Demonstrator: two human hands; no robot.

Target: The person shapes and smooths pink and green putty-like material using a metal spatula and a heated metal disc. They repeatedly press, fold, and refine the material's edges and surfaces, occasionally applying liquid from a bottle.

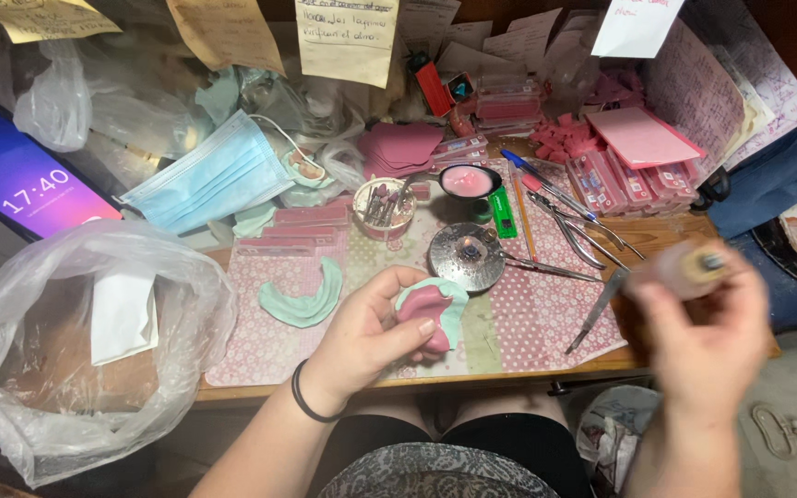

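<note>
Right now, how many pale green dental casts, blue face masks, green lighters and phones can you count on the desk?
Pale green dental casts: 2, one loose on the mat, one with pink wax in the left hand at
Blue face masks: 1
Green lighters: 1
Phones: 1
Total: 5

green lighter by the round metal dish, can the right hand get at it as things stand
Probably not straight away: the right hand is already holding a blurred tool, though the green lighter lies uncovered on the mat.
</note>
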